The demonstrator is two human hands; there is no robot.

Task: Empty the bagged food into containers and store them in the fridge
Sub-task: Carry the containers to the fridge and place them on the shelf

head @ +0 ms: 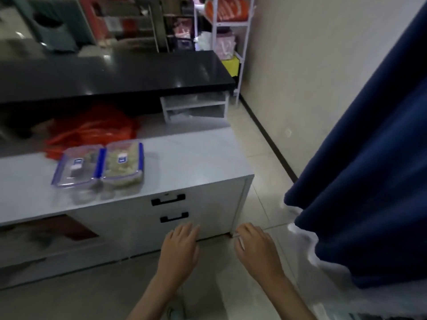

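Both hands empty, fingers loosely extended: left hand (179,247), right hand (255,247).
Two lidded containers (99,165) touching side by side on grey counter (196,158).

Both forearms are bare, with no sleeves reaching the left hand (180,248) or right hand (256,248).

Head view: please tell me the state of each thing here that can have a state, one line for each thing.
Left container: lid on, on the desk.
Right container: lid on, full of pale food, touching the left one.
Upper drawer: closed.
Lower drawer: closed.
Red bag: crumpled behind the containers.
Left hand: open, holds nothing.
Right hand: open, holds nothing.
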